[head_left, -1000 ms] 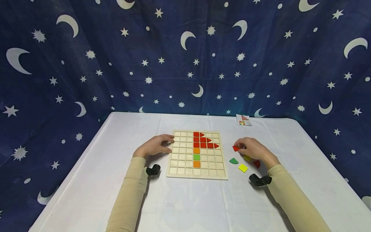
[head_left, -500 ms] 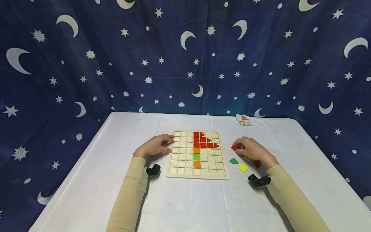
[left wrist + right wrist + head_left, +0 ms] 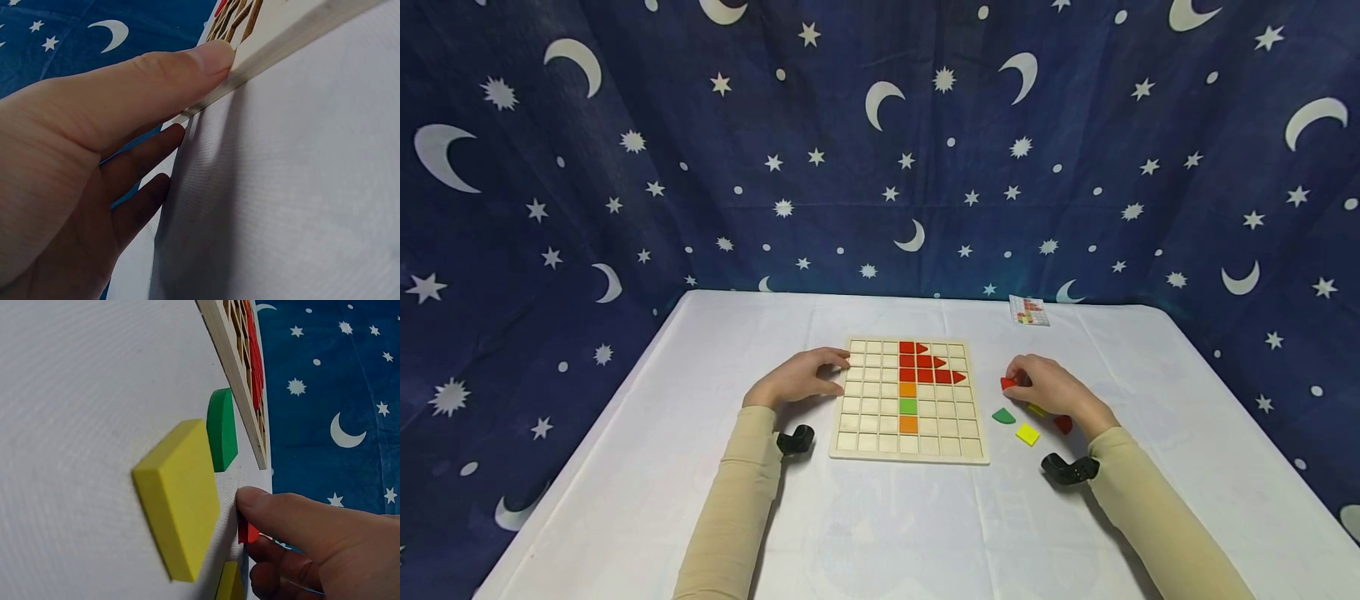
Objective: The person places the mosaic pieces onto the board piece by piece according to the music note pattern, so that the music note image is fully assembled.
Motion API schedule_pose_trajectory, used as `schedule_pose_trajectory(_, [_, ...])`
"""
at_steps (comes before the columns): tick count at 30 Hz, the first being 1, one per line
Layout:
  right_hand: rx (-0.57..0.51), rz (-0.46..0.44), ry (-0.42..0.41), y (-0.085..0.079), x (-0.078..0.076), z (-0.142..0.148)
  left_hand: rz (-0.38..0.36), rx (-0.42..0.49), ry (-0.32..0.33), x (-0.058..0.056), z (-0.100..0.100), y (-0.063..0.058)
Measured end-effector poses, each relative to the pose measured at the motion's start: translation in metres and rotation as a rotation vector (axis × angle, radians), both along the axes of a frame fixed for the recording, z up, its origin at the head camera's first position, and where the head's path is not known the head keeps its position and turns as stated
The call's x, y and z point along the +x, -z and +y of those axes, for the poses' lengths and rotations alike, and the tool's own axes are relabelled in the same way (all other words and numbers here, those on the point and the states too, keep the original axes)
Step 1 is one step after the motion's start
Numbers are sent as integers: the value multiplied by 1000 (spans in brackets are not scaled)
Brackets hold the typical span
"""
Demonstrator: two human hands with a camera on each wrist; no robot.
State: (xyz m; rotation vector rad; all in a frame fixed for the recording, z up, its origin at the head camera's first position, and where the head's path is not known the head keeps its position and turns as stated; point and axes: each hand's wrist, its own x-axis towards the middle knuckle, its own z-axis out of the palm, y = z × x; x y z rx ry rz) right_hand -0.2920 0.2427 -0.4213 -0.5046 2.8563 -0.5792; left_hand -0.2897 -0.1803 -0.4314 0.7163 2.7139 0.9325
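A wooden grid board lies on the white table. In its cells sit red squares and red pointed tiles, two orange squares and a light green one. My left hand touches the board's left edge, thumb on the rim and fingers spread apart. Right of the board, my right hand pinches a small red block between thumb and fingers, close over the table. Its outline is partly hidden by the fingers.
Near the right hand lie a green quarter-round block, a yellow square block, another yellow block partly under the hand, and a dark red block. A printed pattern card lies at the back. A star-patterned cloth hangs behind.
The red block turns slightly in the right hand's fingers, the hand barely shifting in place. The left hand stays at the board's edge.
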Motion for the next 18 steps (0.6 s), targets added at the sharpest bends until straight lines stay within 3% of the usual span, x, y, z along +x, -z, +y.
schedule_pose_trajectory(12, [8, 23, -50, 0, -1, 0, 1, 3, 4, 1, 0, -1])
schedule_pose_trajectory(18, [-30, -18, -38, -2, 1, 1, 0, -5, 2, 1, 0, -1])
